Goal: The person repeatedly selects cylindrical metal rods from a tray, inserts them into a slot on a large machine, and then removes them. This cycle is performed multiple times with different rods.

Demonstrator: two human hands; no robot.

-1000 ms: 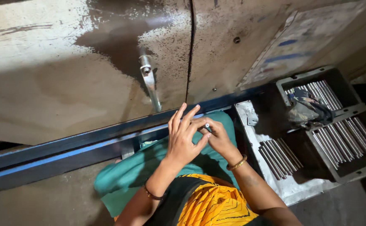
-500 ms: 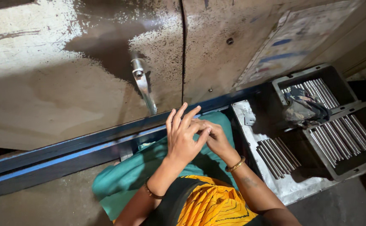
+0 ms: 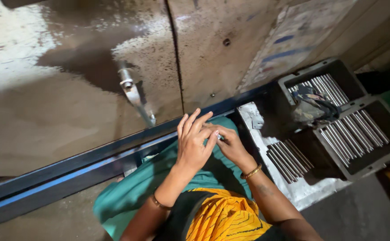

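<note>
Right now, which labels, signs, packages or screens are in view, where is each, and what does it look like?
Sign: flat on the grey panel, upper right above the trays; pale, worn rectangle with blue bars and a faint reddish mark.
No packages or screens show.

Your left hand covers most of the small metal piece; its shape stays unclear, and the bottom edge crops both your arms.

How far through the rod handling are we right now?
Done: metal rods lie in rows in two grey trays and on the white tray. In hand: both hands meet over the teal cloth, right hand pinching a small metal piece against the left hand. Left: cannot tell.
</note>
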